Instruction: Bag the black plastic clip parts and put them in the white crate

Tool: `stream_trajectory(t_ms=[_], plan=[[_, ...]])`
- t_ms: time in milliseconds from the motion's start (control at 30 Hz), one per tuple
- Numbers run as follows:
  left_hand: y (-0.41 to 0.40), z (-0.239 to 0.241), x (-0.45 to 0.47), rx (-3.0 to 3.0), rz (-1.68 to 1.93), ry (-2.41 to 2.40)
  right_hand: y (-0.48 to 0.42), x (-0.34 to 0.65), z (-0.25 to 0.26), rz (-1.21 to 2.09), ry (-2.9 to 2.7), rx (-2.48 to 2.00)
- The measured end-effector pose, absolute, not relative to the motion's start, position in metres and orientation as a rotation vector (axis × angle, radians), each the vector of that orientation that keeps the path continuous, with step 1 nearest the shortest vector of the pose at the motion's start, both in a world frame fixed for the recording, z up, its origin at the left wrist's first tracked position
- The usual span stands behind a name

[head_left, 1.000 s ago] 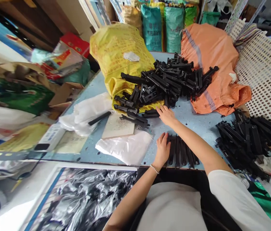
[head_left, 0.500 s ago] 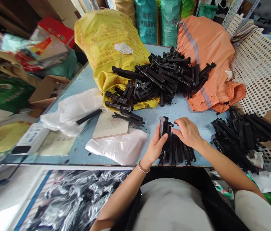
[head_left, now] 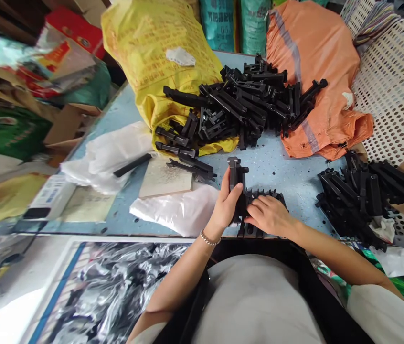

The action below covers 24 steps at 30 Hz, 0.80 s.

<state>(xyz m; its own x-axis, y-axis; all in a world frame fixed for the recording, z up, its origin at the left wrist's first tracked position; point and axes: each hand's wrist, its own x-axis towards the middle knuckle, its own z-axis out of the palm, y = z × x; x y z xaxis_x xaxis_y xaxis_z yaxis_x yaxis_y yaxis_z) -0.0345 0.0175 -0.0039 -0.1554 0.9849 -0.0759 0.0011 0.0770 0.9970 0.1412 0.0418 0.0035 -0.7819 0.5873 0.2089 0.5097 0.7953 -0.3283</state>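
A bulging yellow printed sack (head_left: 152,52) and a grey-striped orange woven sack (head_left: 320,62) rest on the pale-blue tabletop (head_left: 304,188), a white perforated plastic basket (head_left: 395,91) beside the orange one, a flat beige board (head_left: 166,180) touching a white plastic bag (head_left: 178,215)

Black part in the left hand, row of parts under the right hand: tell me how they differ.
The held part is gripped in the left hand; the row of parts lies on the blue table, partly hidden by the right hand. The held part is a single piece; the row of parts has several, side by side. Both are black.
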Motion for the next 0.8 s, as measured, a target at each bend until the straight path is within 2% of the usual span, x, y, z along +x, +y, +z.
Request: stream_trajectory(t_ms=[67,233,333,400,533,633,800], plan=[[0.016,-0.008,-0.033,1.086,1.254,1.368,0.034,0.138,-0.007,0.286,-2.757,-0.776],[0.006,-0.036,-0.055,1.148,1.17,1.586,0.052,0.132,-0.012,0.495,-2.829,-0.84],[-0.001,-0.062,-0.066,1.201,0.982,1.771,0.103,0.125,-0.002,0.507,-2.72,-1.084],[-0.007,-0.08,-0.061,1.365,0.905,1.867,0.148,0.114,0.001,0.482,-2.508,-1.485],[-0.016,-0.111,-0.034,1.685,0.977,2.021,0.222,0.082,-0.009,0.47,-2.314,-1.994],[-0.019,-0.122,-0.027,1.732,1.036,2.028,0.242,0.061,-0.02,0.557,-2.295,-2.094],[-0.016,-0.125,-0.031,1.727,1.083,1.96,0.237,0.042,-0.028,0.491,-2.295,-2.056]])
